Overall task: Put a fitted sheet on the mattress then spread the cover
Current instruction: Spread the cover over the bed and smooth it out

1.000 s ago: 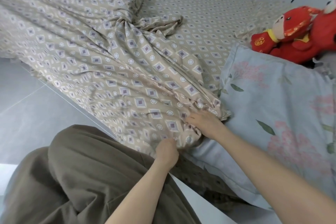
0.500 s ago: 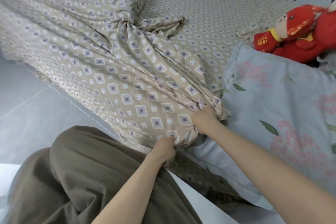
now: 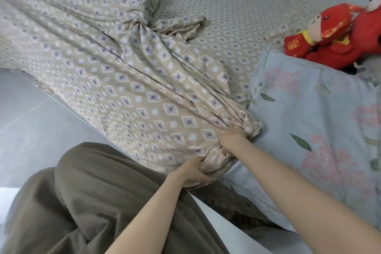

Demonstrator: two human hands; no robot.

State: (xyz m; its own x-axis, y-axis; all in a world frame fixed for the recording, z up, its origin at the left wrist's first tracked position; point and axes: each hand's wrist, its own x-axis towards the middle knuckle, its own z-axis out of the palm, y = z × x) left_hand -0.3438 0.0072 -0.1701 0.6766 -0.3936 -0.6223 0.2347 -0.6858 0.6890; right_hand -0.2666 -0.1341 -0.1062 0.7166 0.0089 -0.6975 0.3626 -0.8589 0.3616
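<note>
The left hand and the right hand each grip a bunched corner of the cover, so a slow, even pull toward four o'clock should lay it flat.

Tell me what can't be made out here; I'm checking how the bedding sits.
Head view only:
Fingertips of left hand and right hand: buried in cover folds.
Nearest mattress corner: under cover and pillow.
Red plush toy: cut off by right edge.
Cover's far side: cut off by left edge.
</note>
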